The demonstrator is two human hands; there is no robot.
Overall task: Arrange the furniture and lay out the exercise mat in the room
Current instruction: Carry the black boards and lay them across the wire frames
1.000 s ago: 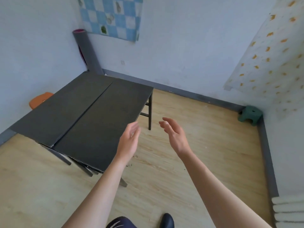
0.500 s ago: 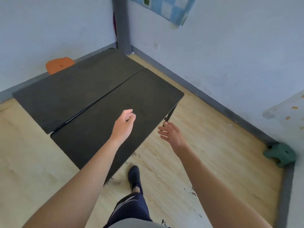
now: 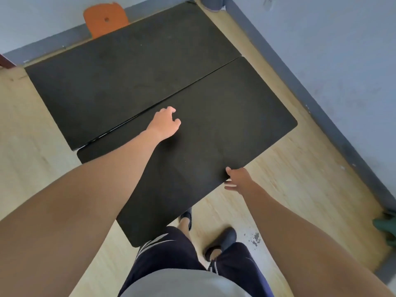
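Two black tables stand pushed together in the room's corner: the near table (image 3: 225, 125) and the far table (image 3: 128, 71), with a thin seam between them. My left hand (image 3: 165, 123) is over the near tabletop close to the seam, fingers loosely curled and apart, holding nothing. My right hand (image 3: 237, 179) is at the near table's front edge, thumb on top and fingers reaching under the edge. The foot of a grey rolled mat (image 3: 211, 3) stands in the corner at the top of the frame.
An orange chair (image 3: 105, 18) sits behind the far table against the wall. A green stool (image 3: 385, 228) is at the right edge by the grey skirting. Light wood floor (image 3: 300, 189) lies open to the right. My legs and feet are right at the table's corner.
I have stepped up to the near table and look straight down on it. My left hand moved out over the tabletop; my right hand came onto its front edge.
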